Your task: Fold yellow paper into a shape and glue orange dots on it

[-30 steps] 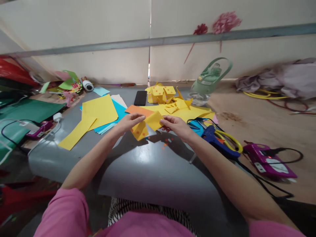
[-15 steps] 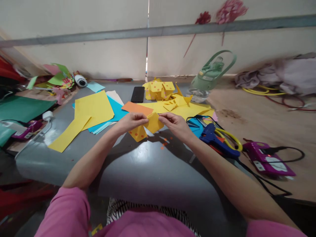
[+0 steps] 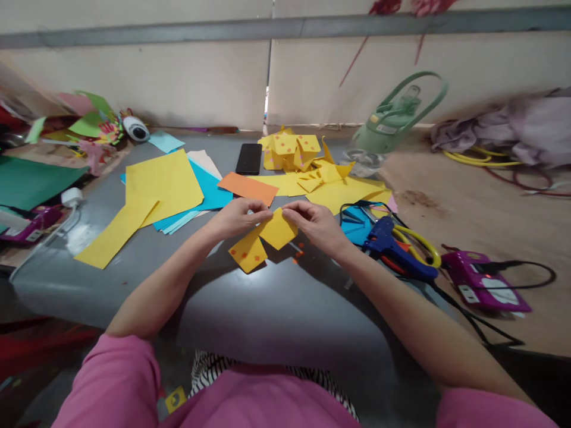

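Between my two hands is a small piece of yellow paper (image 3: pixel 278 230), pinched along its upper edge. My left hand (image 3: pixel 241 217) closes its thumb and fingers on the left corner. On the right corner, my right hand (image 3: pixel 314 223) grips it the same way. Just below and left lies a yellow paper strip with orange dots (image 3: pixel 248 252); whether it is joined to the held piece I cannot tell. Tiny orange paper scraps (image 3: pixel 298 253) are scattered on the grey table to the right of it. An orange paper rectangle (image 3: pixel 248 189) rests behind my left hand.
Yellow sheets (image 3: pixel 163 184) over blue paper lie left. Behind are a black phone (image 3: pixel 248 159), dotted yellow paper shapes (image 3: pixel 292 148) and a green-lidded bottle (image 3: pixel 386 122). A blue glue gun (image 3: pixel 392 246), yellow-handled scissors (image 3: pixel 422 242) and a purple power strip (image 3: pixel 484 279) sit right.
My hands still hold the yellow paper, now slightly lower in view and turned a little. The dotted strip shows more fully. The whole view has tilted slightly downward.
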`<state>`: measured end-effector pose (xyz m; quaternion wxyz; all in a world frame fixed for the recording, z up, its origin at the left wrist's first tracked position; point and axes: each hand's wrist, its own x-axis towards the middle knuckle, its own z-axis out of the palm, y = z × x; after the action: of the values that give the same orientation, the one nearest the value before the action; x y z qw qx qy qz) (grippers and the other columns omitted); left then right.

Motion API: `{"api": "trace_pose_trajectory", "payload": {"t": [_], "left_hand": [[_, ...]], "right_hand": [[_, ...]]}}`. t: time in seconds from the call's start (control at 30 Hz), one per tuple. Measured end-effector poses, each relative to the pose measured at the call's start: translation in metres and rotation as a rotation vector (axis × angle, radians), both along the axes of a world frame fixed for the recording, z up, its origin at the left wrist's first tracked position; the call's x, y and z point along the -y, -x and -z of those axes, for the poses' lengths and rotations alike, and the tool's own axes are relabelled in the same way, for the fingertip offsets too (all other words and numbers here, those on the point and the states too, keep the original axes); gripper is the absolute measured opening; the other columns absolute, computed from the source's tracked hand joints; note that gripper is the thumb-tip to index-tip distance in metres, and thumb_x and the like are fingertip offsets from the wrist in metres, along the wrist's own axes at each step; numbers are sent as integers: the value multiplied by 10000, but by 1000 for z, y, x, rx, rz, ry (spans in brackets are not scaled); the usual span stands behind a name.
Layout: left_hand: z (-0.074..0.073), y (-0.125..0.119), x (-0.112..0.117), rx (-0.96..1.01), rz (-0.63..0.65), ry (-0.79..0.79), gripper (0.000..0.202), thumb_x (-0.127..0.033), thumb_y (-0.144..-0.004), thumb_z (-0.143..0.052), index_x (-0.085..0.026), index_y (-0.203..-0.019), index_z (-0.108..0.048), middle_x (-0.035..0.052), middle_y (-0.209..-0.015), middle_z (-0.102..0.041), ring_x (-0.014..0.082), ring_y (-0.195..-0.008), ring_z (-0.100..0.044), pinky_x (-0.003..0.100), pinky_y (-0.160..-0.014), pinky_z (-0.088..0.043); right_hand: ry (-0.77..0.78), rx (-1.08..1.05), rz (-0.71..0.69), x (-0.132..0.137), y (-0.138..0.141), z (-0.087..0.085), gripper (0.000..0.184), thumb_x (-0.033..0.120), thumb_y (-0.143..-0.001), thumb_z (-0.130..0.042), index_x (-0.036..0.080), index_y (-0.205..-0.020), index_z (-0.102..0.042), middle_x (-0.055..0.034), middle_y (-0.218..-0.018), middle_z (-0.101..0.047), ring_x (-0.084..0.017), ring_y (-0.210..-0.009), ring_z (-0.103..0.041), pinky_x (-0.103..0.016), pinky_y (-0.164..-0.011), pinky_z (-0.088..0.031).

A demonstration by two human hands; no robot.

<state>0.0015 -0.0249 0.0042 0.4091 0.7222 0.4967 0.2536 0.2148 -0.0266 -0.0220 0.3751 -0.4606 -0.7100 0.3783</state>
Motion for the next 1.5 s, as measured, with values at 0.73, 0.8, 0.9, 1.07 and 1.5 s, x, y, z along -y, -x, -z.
{"api": "trace_pose_trajectory", "payload": {"t": [0.73,0.8,0.9,1.07,1.5], "left_hand": [[-4,12,1,-53,23,37,306,-475,-808,-614,-173,-828,-660,11,-782,-652,143,-719,-545,237,-623,-388],[-1,12,-1,-33,1,63,316,-485,-803,-611,-172,-820,-654,18,-782,-656,143,-708,-547,233,-600,-383],[0,14,-3,13,-41,96,319,-488,-790,-618,-170,-812,-641,15,-767,-645,131,-669,-538,224,-567,-369],[-13,20,-3,31,-167,139,257,-437,-809,-613,-180,-805,-614,-32,-646,-548,95,-549,-467,211,-516,-346],[-8,27,-4,55,-293,126,330,-511,-740,-659,-196,-838,-634,-16,-670,-556,124,-558,-488,221,-462,-326]], "right_hand": [[-63,24,42,4,5,-5,274,441,-901,-551,192,-861,-659,-4,-790,-656,-147,-736,-569,-275,-684,-417],[-66,-24,68,1,-1,-9,228,389,-917,-511,201,-879,-634,-4,-811,-649,-140,-740,-566,-273,-705,-426],[-101,-61,180,-7,-17,-20,218,326,-920,-456,225,-734,-506,24,-684,-521,-118,-624,-464,-262,-620,-380],[-153,121,258,-10,-44,-43,346,435,-968,-383,255,-673,-360,43,-608,-372,-128,-567,-371,-284,-569,-321],[-24,561,220,56,-128,-43,270,453,-902,-559,234,-835,-701,-56,-832,-728,-228,-754,-632,-352,-701,-444]]}}
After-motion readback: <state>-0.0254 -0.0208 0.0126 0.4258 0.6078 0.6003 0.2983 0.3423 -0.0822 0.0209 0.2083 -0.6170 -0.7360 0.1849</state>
